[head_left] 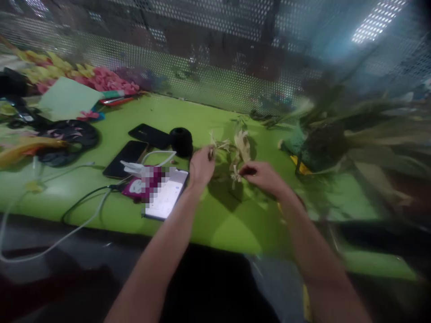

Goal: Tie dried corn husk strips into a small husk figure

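At the middle of the green table, my left hand is closed, its fingertips pinching the end of a pale, dry, husk-like strip. My right hand is also closed, with thumb and finger on a small knotted husk-like piece. Between and beyond both hands stands a broader pale husk-like piece, upright and curled. Whether these pieces are joined cannot be made out. A black roll, perhaps tape or thread, lies just left of my left hand.
Left of my forearm lie a lit phone, a magenta item, two dark phones and white cables. Pink and yellow craft flowers sit far left. On the right are a green bundle and long blurred leaves. Perforated mesh borders the back.
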`<state>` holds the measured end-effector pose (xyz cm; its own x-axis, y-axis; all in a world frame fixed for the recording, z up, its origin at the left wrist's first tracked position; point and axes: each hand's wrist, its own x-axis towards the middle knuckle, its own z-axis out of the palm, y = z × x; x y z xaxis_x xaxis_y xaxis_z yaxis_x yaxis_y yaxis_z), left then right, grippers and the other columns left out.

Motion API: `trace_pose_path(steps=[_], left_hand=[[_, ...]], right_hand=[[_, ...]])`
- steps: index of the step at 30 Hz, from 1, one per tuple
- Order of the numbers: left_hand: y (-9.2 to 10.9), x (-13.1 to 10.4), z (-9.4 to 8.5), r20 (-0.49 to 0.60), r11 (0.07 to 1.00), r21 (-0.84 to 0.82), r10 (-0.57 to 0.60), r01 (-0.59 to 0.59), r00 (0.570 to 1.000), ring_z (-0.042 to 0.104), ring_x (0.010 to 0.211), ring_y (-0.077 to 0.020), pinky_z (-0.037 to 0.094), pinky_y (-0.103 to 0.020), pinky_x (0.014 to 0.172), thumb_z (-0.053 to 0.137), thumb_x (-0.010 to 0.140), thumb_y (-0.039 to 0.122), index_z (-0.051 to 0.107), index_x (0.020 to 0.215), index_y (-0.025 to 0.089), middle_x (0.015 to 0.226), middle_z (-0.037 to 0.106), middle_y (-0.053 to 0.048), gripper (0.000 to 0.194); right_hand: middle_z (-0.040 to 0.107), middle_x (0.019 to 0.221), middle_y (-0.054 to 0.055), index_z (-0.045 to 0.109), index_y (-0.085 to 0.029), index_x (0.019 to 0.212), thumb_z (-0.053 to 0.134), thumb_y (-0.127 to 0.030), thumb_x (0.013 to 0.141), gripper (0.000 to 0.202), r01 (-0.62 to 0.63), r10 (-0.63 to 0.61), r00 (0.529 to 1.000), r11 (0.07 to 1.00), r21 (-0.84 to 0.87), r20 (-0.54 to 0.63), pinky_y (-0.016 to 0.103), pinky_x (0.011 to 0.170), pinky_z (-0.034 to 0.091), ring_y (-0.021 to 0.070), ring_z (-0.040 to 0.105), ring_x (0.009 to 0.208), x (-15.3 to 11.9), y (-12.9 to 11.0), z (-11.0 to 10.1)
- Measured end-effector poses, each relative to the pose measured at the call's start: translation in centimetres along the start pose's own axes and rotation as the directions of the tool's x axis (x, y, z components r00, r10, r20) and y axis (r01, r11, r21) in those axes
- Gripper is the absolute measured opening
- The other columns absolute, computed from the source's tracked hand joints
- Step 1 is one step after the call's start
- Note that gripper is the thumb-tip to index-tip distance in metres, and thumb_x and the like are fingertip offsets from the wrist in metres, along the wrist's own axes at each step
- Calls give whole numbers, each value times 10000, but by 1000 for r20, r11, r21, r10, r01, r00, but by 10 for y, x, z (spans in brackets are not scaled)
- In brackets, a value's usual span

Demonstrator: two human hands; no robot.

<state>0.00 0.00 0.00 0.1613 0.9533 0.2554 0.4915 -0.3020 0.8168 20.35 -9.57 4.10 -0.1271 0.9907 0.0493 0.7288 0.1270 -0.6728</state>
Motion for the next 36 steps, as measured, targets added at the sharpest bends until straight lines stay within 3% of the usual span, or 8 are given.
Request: trace_pose_path(steps=[4,9,15,19,23,27,32,36], left_hand=[[9,-3,1,-211,984,-174,-5,-33,978,664,878,-161,553,-316,823,577,875,109,623,1269,189,1115,700,-91,404],[16,-5,0,-378,954,-236,85,-185,922,645,900,-134,546,-278,824,570,921,188,582,1320,218,1150,664,-81,401],[14,-3,-2,-373,978,-156,72,-140,925,649,987,-170,542,-320,896,550,914,146,586,1328,208,1140,665,-95,421],[15,-3,-4,-332,984,-140,54,-106,942,647,1018,-192,535,-348,927,529,901,104,577,1346,178,1141,669,-115,454],[17,-2,-5,-337,989,-131,18,-66,941,644,1039,-208,526,-368,948,509,900,98,571,1354,152,1174,659,-139,461],[12,-1,-4,-313,993,-110,5,-42,950,639,1067,-228,512,-409,974,478,907,97,579,1349,159,1175,661,-149,458],[13,-7,-2,-134,999,15,47,-46,990,547,1260,-324,463,-518,1026,519,876,108,609,1323,171,1329,605,-185,461],[30,-17,-5,-218,997,27,79,-75,973,417,1388,-336,354,-589,1107,506,914,191,643,1284,231,1482,504,-137,397]], right_hand=[[754,991,57,755,-205,935,611,-121,827,199,-46,44,999,972,-229,-15,326,815,511,197,677,887,12,0,-4],[724,1118,63,741,-246,1099,556,-170,897,284,-136,104,990,888,-440,-95,319,802,511,218,652,983,61,4,-1],[646,1283,114,656,-218,1263,621,-212,881,384,-79,20,994,809,-583,-107,415,981,438,285,548,1188,125,6,22],[680,1142,174,731,-168,1081,599,-176,876,244,-102,42,993,755,-648,-108,490,982,384,336,549,1154,140,4,32],[688,1063,150,756,-182,969,544,-152,879,232,-73,-44,987,729,-681,-154,463,943,368,322,547,1108,128,-1,21],[681,1039,116,754,-204,946,514,-155,901,250,-88,-146,951,718,-690,-273,424,935,355,304,516,1112,94,-11,-7],[678,998,69,753,-256,963,539,-157,895,246,-32,-370,840,697,-716,-398,397,967,338,269,510,1072,42,-18,-31],[684,1020,55,752,-299,993,507,-154,916,295,-67,-386,810,688,-723,-441,409,946,348,270,512,1056,14,-16,-31]])
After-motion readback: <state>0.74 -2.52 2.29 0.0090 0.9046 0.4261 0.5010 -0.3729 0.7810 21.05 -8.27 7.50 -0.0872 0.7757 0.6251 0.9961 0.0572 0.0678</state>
